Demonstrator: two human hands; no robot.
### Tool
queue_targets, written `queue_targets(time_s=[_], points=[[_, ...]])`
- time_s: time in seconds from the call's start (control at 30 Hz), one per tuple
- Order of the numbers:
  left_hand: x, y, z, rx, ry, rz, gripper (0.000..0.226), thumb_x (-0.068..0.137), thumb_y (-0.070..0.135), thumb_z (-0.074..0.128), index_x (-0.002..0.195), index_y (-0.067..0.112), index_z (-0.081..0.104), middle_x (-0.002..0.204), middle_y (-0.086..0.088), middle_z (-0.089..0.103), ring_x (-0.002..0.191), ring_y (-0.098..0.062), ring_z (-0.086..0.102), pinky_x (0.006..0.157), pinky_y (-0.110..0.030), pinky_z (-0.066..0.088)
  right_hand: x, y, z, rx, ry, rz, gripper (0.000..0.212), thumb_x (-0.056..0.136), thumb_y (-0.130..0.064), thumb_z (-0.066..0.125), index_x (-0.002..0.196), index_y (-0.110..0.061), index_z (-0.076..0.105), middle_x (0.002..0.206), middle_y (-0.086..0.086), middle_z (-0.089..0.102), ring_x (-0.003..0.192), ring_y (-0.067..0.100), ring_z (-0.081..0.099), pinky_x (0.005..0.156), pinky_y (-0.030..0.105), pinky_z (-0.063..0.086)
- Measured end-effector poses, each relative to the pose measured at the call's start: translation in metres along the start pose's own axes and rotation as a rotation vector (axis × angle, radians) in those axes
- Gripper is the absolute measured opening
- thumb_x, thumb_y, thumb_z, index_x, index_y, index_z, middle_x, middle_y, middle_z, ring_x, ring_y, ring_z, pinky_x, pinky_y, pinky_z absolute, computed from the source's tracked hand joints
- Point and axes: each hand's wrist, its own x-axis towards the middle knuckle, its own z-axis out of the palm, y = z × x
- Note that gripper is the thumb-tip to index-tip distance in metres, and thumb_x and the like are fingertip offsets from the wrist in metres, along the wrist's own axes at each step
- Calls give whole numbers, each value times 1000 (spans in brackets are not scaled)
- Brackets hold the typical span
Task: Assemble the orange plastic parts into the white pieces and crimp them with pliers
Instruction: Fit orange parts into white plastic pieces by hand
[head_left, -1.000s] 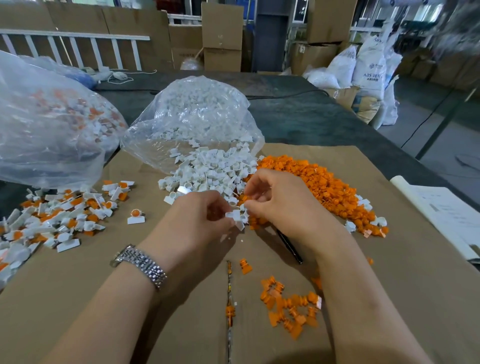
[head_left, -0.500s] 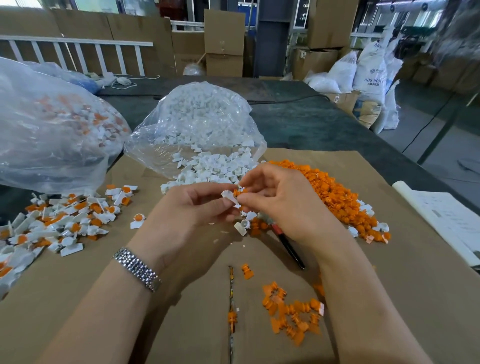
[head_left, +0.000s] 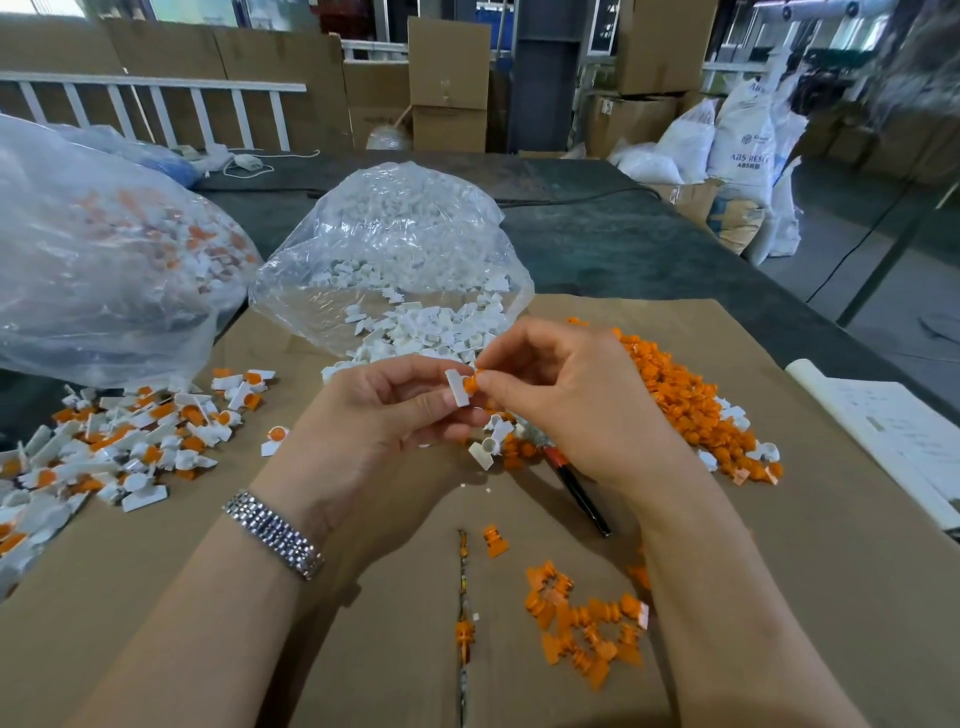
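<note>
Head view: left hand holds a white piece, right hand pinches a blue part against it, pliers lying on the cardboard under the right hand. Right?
Not quite. The head view shows the part pinched by the right hand is orange, not blue. The rest holds: the left hand holds the white piece, and the pliers lie on the cardboard.

Lighting is even, diffuse daylight from the far windows. Shadows are soft; faint ones lie under the hands on the cardboard (head_left: 779, 571). Mild glare sits on both plastic bags (head_left: 104, 249). The near centre is sharp. The far right corner is smeared with blur. Wide-angle distortion bends the table edge (head_left: 753, 270) and the far railing (head_left: 156, 88).
</note>
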Motion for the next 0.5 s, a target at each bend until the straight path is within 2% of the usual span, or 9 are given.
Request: queue_targets(time_s=[0.2,0.33,0.43,0.5], points=[[0,-2,2,118,23,56,27,81,9,70,107,2,74,96,-20,77,84,-23,77,74,-22,60,-1,-1,8,-136,45,-15,8,86,-17,77,85,-22,72,76,-9,71,72,5,69,64,19,55],[0,-3,3,99,35,57,27,81,10,70,107,5,76,99,-19,77,89,-27,76,78,-25,61,-1,-2,15,-25,99,84,9,86,-13,75,83,-20,69,74,-4,72,67,10,72,68,32,62],[1,-1,3,26,43,55,25,80,10,71,103,5,78,99,-21,77,86,-25,76,78,-25,61,-2,-5,11,82,33,114,9,89,-12,75,95,-18,72,80,-1,75,70,10,74,71,27,61],[1,2,1,-46,36,37,26,80,8,69,105,2,77,103,-22,76,86,-25,75,77,-26,61,-3,-6,3,134,-55,124,25,86,-20,81,108,-22,71,89,-2,74,77,10,74,73,22,59]])
